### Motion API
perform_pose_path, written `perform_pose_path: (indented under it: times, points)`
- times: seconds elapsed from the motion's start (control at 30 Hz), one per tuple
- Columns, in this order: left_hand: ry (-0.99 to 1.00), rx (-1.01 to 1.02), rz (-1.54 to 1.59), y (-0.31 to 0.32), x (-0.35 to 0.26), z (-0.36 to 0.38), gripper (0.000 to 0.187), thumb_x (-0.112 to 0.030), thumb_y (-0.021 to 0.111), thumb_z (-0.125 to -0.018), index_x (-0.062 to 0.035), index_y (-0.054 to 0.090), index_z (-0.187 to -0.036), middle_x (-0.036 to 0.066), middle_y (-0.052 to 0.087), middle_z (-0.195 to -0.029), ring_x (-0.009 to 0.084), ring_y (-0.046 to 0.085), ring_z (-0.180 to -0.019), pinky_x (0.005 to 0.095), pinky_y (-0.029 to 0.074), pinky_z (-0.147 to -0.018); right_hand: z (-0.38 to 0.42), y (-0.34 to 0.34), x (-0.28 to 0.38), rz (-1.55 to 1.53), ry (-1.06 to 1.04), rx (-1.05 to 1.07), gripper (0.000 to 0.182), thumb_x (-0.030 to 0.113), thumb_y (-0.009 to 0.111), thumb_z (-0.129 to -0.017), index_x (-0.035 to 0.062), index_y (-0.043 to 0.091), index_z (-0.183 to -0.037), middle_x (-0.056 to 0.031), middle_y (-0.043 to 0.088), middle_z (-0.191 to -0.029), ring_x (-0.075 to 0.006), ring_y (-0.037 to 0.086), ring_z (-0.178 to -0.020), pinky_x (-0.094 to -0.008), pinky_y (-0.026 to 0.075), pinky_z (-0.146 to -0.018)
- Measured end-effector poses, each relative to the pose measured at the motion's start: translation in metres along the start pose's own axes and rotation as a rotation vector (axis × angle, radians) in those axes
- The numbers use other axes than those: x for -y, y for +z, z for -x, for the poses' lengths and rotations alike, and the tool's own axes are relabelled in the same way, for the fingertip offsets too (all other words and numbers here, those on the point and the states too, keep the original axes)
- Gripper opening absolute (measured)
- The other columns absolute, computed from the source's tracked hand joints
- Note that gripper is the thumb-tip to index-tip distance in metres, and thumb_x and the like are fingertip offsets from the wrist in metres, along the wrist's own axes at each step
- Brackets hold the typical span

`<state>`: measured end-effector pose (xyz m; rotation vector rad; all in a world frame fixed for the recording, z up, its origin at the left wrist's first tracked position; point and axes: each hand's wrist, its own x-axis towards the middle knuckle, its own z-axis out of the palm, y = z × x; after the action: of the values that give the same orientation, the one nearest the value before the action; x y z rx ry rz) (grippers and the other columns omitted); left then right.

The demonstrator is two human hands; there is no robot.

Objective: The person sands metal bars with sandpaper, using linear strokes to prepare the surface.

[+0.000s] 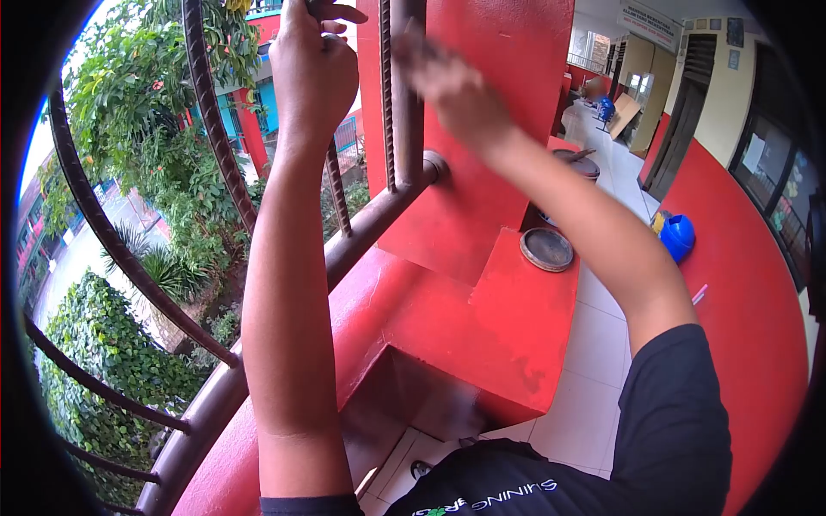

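My left hand [314, 64] is raised at the top, its fingers curled around a ridged metal bar [338, 193] of the railing; the grip is partly cut off by the upper edge. Smeared by motion, my right hand [452, 90] reaches to the thick brown upright pipe [409, 129]. Its fingers are bent over a small dark thing [417, 45] against that pipe, too blurred to name. Another ridged bar [387, 95] runs close beside the pipe. Below, the upright joins a sloping brown rail [366, 228].
A red pillar [490, 52] stands right behind the pipe. On the red ledge [516, 344] lies a round dark lid [546, 249]. A blue bin [678, 238] is by the red wall [731, 284]. Plants [163, 163] grow beyond the railing.
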<state>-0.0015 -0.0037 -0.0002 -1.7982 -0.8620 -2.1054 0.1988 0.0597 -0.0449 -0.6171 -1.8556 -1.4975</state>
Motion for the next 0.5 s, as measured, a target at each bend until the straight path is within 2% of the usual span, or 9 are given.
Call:
perform_pose_path:
  times: [0.07,0.17,0.2,0.27,0.3,0.33,0.4,0.43,0.5]
  points:
    - [-0.018,0.013,0.018,-0.001,-0.001,0.002,0.034,0.013,0.041,-0.090,-0.0008,0.058,-0.116,0.010,0.076,-0.106,0.0159,0.073,-0.091,0.0310,0.060,-0.085,0.079,-0.002,0.046,-0.245,-0.179,0.130,0.043,0.010,0.055,-0.098,0.0156,0.067,-0.139,-0.0051,0.055,-0.156,-0.0258,0.054,-0.142,-0.0407,0.043,-0.120]
    - [0.056,0.001,0.016,0.000,0.004,0.000,0.032,0.010,0.045,-0.088,-0.0025,0.060,-0.114,0.010,0.077,-0.104,0.0148,0.072,-0.087,0.0307,0.058,-0.083,0.092,-0.018,0.035,-0.251,-0.215,0.204,0.041,0.013,0.055,-0.099,0.0164,0.068,-0.137,-0.0057,0.057,-0.155,-0.0259,0.057,-0.140,-0.0412,0.040,-0.122]
    - [0.052,-0.002,0.010,-0.001,0.002,0.001,0.032,0.010,0.045,-0.088,-0.0025,0.060,-0.114,0.010,0.077,-0.104,0.0148,0.072,-0.087,0.0307,0.058,-0.083,0.072,-0.026,0.015,-0.186,-0.193,0.132,0.043,0.010,0.054,-0.098,0.0166,0.068,-0.138,-0.0068,0.060,-0.151,-0.0246,0.056,-0.140,-0.0425,0.041,-0.122]
    - [0.042,-0.014,0.111,-0.001,-0.009,0.002,0.044,0.018,0.032,-0.082,-0.0010,0.054,-0.115,0.012,0.070,-0.099,0.0187,0.064,-0.085,0.0328,0.053,-0.077,0.033,-0.015,-0.029,-0.273,-0.028,-0.030,0.053,-0.001,0.052,-0.093,0.0188,0.067,-0.139,-0.0077,0.062,-0.148,-0.0257,0.057,-0.139,-0.0434,0.049,-0.116]
    - [0.038,-0.014,0.113,-0.001,-0.011,0.002,0.044,0.018,0.032,-0.081,-0.0007,0.054,-0.114,0.012,0.070,-0.097,0.0188,0.063,-0.084,0.0327,0.053,-0.076,0.008,-0.018,-0.049,-0.305,0.065,-0.095,0.058,-0.004,0.051,-0.091,0.0205,0.067,-0.140,-0.0080,0.062,-0.148,-0.0266,0.057,-0.139,-0.0433,0.052,-0.114]
    - [0.039,-0.015,0.113,0.000,-0.013,0.002,0.044,0.018,0.032,-0.081,-0.0007,0.054,-0.114,0.012,0.070,-0.097,0.0188,0.063,-0.084,0.0327,0.053,-0.076,-0.016,-0.011,-0.074,-0.305,0.064,-0.096,0.058,-0.004,0.051,-0.091,0.0205,0.067,-0.140,-0.0080,0.062,-0.148,-0.0266,0.057,-0.139,-0.0433,0.052,-0.114]
    - [0.001,-0.053,0.129,0.002,-0.016,0.004,0.043,0.018,0.032,-0.082,-0.0010,0.054,-0.114,0.012,0.070,-0.096,0.0189,0.064,-0.084,0.0325,0.053,-0.076,-0.046,0.003,-0.112,-0.167,-0.040,-0.389,0.058,-0.001,0.043,-0.099,0.0016,0.039,-0.157,-0.0240,0.051,-0.153,-0.0390,0.065,-0.122,-0.0448,0.057,-0.103]
    - [0.001,-0.052,0.128,0.000,-0.016,0.003,0.043,0.018,0.032,-0.082,-0.0010,0.054,-0.114,0.012,0.070,-0.096,0.0189,0.064,-0.084,0.0325,0.053,-0.076,-0.041,0.007,-0.097,-0.168,-0.039,-0.389,0.058,-0.001,0.043,-0.099,0.0016,0.039,-0.157,-0.0240,0.051,-0.153,-0.0390,0.065,-0.122,-0.0448,0.057,-0.103]
    - [-0.005,-0.004,0.077,-0.003,-0.017,0.003,0.043,0.017,0.032,-0.082,-0.0013,0.055,-0.114,0.012,0.070,-0.097,0.0189,0.064,-0.084,0.0325,0.053,-0.076,-0.008,0.017,-0.040,-0.417,0.153,-0.129,0.059,-0.004,0.052,-0.090,0.0244,0.068,-0.139,-0.0057,0.063,-0.147,-0.0279,0.057,-0.138,-0.0419,0.055,-0.110]
